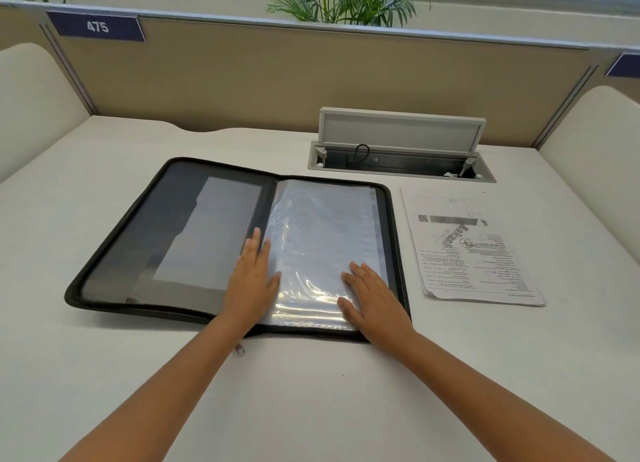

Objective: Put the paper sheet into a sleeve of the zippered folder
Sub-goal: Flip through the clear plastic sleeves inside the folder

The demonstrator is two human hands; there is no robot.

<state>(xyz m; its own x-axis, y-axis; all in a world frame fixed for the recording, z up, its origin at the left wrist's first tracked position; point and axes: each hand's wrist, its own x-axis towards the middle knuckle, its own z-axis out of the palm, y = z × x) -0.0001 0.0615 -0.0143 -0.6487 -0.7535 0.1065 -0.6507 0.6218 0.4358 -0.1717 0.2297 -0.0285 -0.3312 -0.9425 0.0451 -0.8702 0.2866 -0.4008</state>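
Observation:
A black zippered folder point(114, 253) lies open flat on the white desk. Its right half holds a stack of clear plastic sleeves point(322, 233); its left half has a grey inner pocket. My left hand point(251, 281) rests flat along the spine, fingers together, touching the sleeves' left edge. My right hand point(374, 299) lies flat on the sleeves' lower right corner. Neither hand holds anything. The printed paper sheet point(474, 250) lies on the desk to the right of the folder, apart from it and from both hands.
An open cable hatch point(401, 150) with its lid raised sits behind the paper. A beige partition point(277, 80) closes the back of the desk. Cream side panels point(595, 170) stand left and right. A zipper pull point(239, 349) lies near the folder's front edge.

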